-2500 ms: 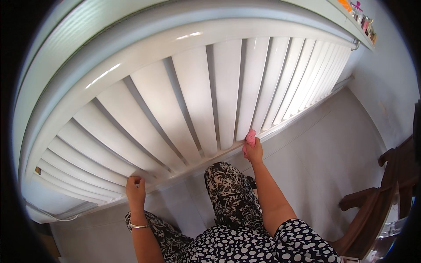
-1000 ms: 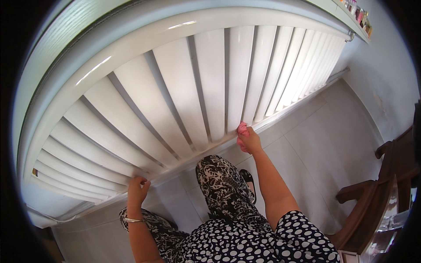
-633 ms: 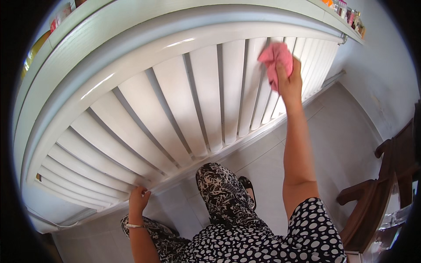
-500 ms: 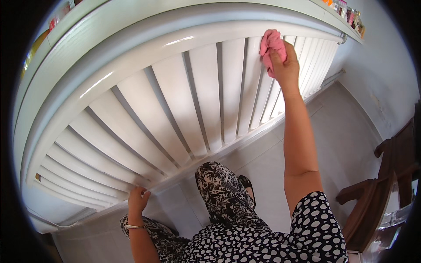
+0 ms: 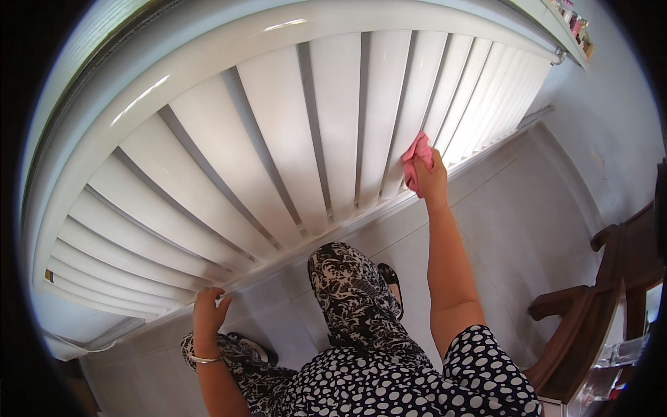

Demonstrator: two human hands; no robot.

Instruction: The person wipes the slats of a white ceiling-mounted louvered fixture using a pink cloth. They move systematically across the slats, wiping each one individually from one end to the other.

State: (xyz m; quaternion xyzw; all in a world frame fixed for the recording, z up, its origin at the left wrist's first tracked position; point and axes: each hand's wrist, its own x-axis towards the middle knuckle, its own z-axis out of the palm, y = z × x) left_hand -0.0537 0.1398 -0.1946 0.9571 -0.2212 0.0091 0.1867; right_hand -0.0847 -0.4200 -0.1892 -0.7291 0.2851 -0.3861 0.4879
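Right hand (image 5: 435, 182) grips pink cloth (image 5: 416, 160) at radiator (image 5: 274, 128)

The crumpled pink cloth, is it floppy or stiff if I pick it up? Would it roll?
The crumpled pink cloth would probably flop, since it bunches into folds in the person's right hand. It's likely light, as it looks like plain fabric and one hand holds it. Pushed, it would likely crumple rather than roll, because its shape is uneven.

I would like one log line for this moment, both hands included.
right hand: grips pink cloth at white radiator | left hand: open, no object seen, near radiator's lower edge
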